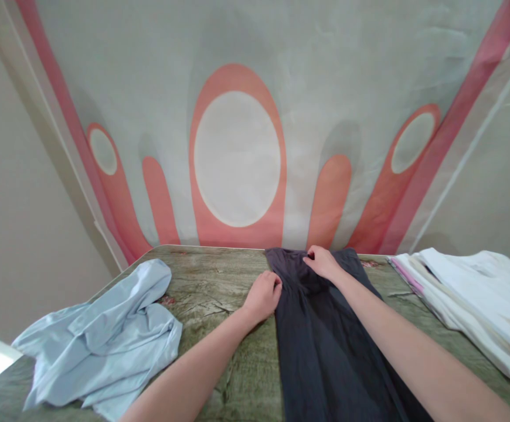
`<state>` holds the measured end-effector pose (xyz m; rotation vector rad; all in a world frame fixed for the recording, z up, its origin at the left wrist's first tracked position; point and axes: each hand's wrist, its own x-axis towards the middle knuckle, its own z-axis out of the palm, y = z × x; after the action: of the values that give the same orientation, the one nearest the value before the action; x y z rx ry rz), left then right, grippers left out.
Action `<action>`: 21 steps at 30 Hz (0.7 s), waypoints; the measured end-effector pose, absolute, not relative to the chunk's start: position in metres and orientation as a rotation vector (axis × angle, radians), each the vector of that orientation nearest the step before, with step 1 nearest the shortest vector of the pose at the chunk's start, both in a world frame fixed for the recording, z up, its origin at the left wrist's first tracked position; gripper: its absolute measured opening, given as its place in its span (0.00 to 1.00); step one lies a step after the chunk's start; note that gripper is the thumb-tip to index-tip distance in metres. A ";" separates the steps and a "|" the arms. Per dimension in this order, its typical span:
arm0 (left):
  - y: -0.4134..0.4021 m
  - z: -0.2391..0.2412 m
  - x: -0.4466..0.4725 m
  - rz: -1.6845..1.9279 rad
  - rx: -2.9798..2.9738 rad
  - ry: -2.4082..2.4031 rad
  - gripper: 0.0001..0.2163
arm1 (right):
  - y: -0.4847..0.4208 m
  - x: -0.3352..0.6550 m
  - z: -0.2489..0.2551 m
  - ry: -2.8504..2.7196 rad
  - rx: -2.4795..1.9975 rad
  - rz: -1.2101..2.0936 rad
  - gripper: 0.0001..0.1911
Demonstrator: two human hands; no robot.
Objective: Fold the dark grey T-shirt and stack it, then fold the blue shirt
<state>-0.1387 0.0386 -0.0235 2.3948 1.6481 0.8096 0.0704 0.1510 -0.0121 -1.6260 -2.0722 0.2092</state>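
A dark grey garment (325,346) lies lengthwise down the middle of the green-brown table (211,287), reaching its far edge. My left hand (262,295) is curled at the garment's left edge, fingers pinching the fabric. My right hand (323,262) rests near the garment's far end, fingers closed on a fold of the cloth there. Both forearms stretch out from the bottom of the view.
A crumpled light blue garment (101,340) lies at the table's left. A stack of folded white cloth (475,299) with a pink edge sits at the right. Behind the table hangs a grey sheet (237,117) with coral ovals.
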 end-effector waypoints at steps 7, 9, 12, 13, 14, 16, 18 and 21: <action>0.132 -0.034 -0.168 0.951 2.102 1.853 0.11 | 0.151 0.102 0.003 -1.799 -1.378 0.563 0.10; 0.157 -0.035 -0.166 0.952 2.089 1.861 0.11 | 0.150 0.111 -0.010 -1.720 -1.403 0.693 0.10; 0.186 -0.036 -0.156 0.943 2.105 1.803 0.12 | 0.148 0.118 -0.034 -1.697 -1.437 0.725 0.09; 0.194 -0.037 -0.154 0.931 2.120 1.763 0.12 | 0.147 0.118 -0.040 -1.699 -1.434 0.715 0.09; 0.201 -0.038 -0.152 0.917 2.135 1.717 0.11 | 0.146 0.119 -0.045 -1.699 -1.423 0.706 0.10; 0.211 -0.039 -0.151 0.888 2.157 1.626 0.10 | 0.144 0.119 -0.050 -1.701 -1.387 0.713 0.13; 0.218 -0.040 -0.153 0.866 2.159 1.552 0.07 | 0.143 0.119 -0.051 -1.703 -1.345 0.746 0.15; 0.224 -0.038 -0.158 0.857 2.138 1.464 0.05 | 0.141 0.121 -0.049 -1.679 -1.286 0.833 0.16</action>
<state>-0.1576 0.2240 -0.0380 2.1383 1.4637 0.8572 0.1211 0.1413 -0.0495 -1.2858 -1.6790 0.8327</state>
